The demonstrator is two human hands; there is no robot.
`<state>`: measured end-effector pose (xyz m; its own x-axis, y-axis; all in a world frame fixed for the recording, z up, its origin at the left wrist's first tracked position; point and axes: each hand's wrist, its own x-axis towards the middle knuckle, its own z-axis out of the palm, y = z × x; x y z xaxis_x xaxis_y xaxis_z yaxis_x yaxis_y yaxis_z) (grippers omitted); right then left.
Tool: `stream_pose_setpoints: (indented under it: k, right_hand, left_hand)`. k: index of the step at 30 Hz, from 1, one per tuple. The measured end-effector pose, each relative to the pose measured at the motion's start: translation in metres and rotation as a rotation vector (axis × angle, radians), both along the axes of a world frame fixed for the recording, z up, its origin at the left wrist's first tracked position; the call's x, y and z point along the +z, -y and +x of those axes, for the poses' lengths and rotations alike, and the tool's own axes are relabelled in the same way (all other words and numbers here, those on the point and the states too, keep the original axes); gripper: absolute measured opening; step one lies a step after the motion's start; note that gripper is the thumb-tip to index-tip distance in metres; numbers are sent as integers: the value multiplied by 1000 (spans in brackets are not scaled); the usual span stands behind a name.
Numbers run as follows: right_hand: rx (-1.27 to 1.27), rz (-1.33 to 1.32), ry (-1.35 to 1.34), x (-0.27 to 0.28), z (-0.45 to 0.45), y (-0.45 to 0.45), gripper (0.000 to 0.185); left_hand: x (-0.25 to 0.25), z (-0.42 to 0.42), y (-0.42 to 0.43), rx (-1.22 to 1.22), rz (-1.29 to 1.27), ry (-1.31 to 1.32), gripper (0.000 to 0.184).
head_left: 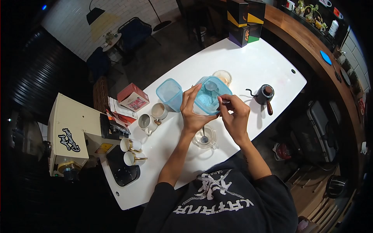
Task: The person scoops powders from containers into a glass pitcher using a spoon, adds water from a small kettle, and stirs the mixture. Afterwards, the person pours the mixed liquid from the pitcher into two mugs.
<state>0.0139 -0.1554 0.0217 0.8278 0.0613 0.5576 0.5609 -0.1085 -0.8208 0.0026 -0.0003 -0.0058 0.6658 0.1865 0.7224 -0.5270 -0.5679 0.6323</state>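
My left hand [190,112] is wrapped round a light-blue plastic container [198,101], tilted so its inside faces me. Some pale, grainy stuff seems to lie in it, but I cannot make out what. Between the fingers of my right hand [236,114] is the thin handle of a spoon [211,85], whose round bowl is inside the container. Below my hands stands a clear glass cup [197,142] with another spoon [204,138] in it. Left of the held container is a second blue container [169,91]. A round tub [222,76] sits just behind, partly hidden.
A gooseneck kettle [265,96] stands at the right of the white table [268,62]. Several mugs [145,122] and a red-and-white box [133,97] are on the left, near a cream-coloured machine [70,136]. Black boxes [245,23] are stacked at the far end.
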Motion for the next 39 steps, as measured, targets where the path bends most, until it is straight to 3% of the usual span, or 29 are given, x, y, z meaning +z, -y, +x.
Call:
stream_pose_setpoints:
  k: [17,27,39]
  right_hand:
    - [-24,0,17,-4,-1,3,12]
    - [-38,-6,4,-7,2,1,13]
    - [-65,45,70,-11,4,-6,12]
  left_hand:
    - [7,0,0,28,102,15,100]
    - [-2,2,2,2,-6,-5,102]
    - [0,1,3,35,128,56,105]
